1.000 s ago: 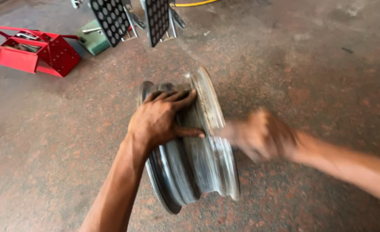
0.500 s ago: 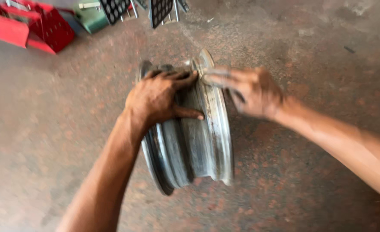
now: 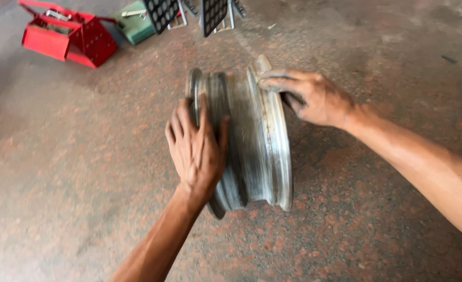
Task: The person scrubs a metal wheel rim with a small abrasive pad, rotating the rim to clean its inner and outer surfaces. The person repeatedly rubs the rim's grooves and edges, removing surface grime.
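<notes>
Soft even daylight, faint shadows, motion blur throughout, no glare

One wheel rim [image 3: 252, 141], one red toolbox [image 3: 69, 36], two hands.

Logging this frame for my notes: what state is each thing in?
Bare silver metal wheel rim: upright on its edge, no tyre.
Left hand: flat on the rim's barrel.
Right hand: fingers over the rim's outer lip.
Red metal toolbox: open, on the floor.

I see a red metal toolbox [image 3: 66, 37] at the floor's [image 3: 74, 172] far left. Beside it lies a green case [image 3: 134, 23]. Two black perforated panels [image 3: 162, 13] stand along the far edge.
</notes>
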